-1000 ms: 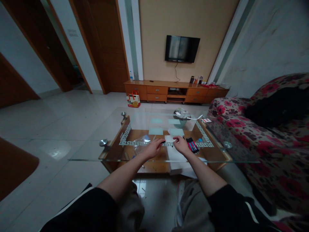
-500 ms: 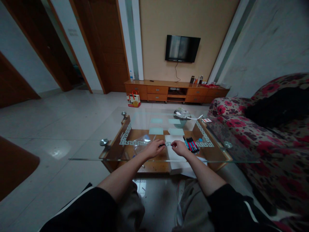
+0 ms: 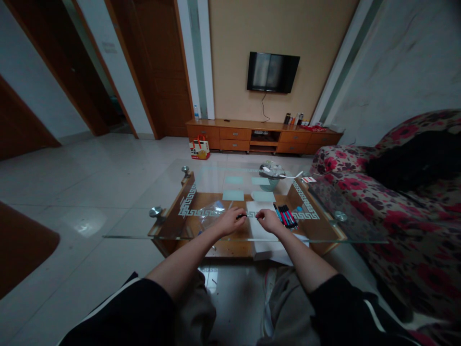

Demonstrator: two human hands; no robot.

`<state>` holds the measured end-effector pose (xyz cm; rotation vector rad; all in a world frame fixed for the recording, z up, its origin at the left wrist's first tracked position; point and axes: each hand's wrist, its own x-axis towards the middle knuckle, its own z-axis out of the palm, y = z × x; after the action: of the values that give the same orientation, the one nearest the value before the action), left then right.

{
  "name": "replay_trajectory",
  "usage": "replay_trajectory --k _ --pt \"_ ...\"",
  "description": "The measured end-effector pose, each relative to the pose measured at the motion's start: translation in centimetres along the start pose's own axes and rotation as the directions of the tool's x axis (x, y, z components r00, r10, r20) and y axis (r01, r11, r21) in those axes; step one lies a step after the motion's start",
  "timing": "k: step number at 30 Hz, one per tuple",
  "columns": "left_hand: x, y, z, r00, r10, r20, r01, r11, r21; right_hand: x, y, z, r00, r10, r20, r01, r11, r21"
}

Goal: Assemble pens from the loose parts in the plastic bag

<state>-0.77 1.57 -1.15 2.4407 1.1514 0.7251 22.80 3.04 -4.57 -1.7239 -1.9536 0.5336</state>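
Note:
Over the glass table point(image 3: 144, 192), my left hand point(image 3: 230, 221) is closed around a short black pen-like piece point(image 3: 242, 216), whose tip points toward my other hand. A small gap to the right, my right hand point(image 3: 268, 221) is pinched, with a tiny dark bit at its fingertips that is too small to name. Just beyond that hand lies a row of several pens point(image 3: 285, 216) in black, blue and red. A clear plastic bag point(image 3: 209, 214) lies left of my left hand.
White paper point(image 3: 262, 247) shows on the shelf beneath the glass. At the table's far side sits a green basket point(image 3: 269, 184) with a plastic bag over it. A flowered sofa point(image 3: 356, 185) stands to the right. Ahead are a TV cabinet point(image 3: 234, 134) and a gift bag point(image 3: 199, 149).
Both hands stay almost in the same place, with the black piece still in my left hand. The view has shifted very slightly.

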Motion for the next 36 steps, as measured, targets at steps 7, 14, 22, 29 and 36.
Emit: replay_trajectory --k 7,14,22,29,36 --pt "0.1 -0.5 0.2 1.0 -0.017 -0.018 0.017 1.0 0.0 0.2 -0.4 -0.2 0.999 0.004 -0.04 0.0 0.996 0.094" --pt "0.0 -1.0 0.4 0.999 -0.024 -0.031 0.024 1.0 0.01 0.2 -2.1 0.0 0.998 -0.037 -0.05 0.054 0.924 0.378" --pt "0.3 -1.6 1.0 0.999 0.003 -0.035 -0.004 1.0 -0.016 0.0 -2.7 0.1 0.995 -0.095 -0.027 0.096 0.863 0.495" --pt "0.2 -1.6 1.1 0.999 0.017 -0.044 -0.019 0.999 -0.05 0.0 -2.7 0.3 0.992 -0.122 -0.029 0.121 0.87 0.479" --pt "0.4 -1.5 1.1 0.998 0.053 -0.038 -0.055 0.996 -0.072 0.0 -2.7 0.3 0.989 -0.147 -0.014 0.138 0.877 0.46"
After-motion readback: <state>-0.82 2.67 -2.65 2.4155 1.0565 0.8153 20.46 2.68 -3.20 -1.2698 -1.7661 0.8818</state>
